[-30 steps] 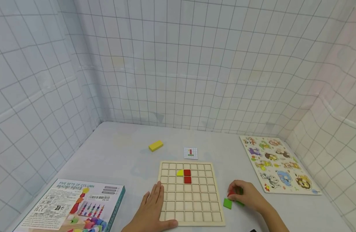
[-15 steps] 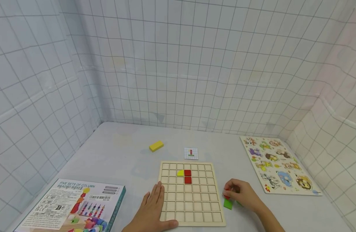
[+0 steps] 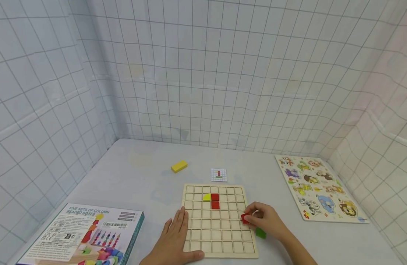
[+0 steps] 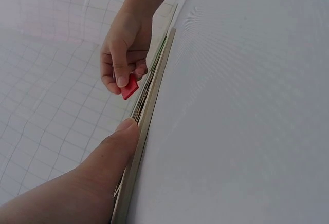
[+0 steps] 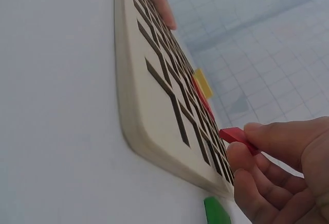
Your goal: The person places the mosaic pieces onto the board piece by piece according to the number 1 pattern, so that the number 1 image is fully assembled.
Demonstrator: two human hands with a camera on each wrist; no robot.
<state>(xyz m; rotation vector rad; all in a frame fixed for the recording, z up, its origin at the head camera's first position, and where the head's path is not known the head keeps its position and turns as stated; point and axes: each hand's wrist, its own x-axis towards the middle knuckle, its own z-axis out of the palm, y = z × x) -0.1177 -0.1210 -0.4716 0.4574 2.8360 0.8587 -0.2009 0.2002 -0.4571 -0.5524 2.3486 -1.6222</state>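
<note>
A red square tile [image 3: 244,218] is pinched between the thumb and fingers of my right hand [image 3: 264,219], over the right edge of a wooden grid board [image 3: 220,255]. In the right wrist view the same red tile [image 5: 237,135] is held above the board's cells. My left hand [image 3: 172,237] lies flat, fingers straight along the board's left edge, its thumb on the near left corner. On the board sit a yellow piece with a curved side [image 3: 206,197] and two red tiles [image 3: 215,205] in one column. Beside the right hand lies a green tile [image 3: 261,233], partly hidden.
Behind the board lies a small pattern card [image 3: 219,175], with a yellow block [image 3: 179,166] to its left. An animal puzzle board [image 3: 322,191] is at the right. A printed bead-set box [image 3: 87,232] fills the near left. Gridded cloth walls [image 3: 220,81] surround the table.
My right hand has moved left from the green tiles to the board's right edge, carrying the red tile. My left hand stays in place.
</note>
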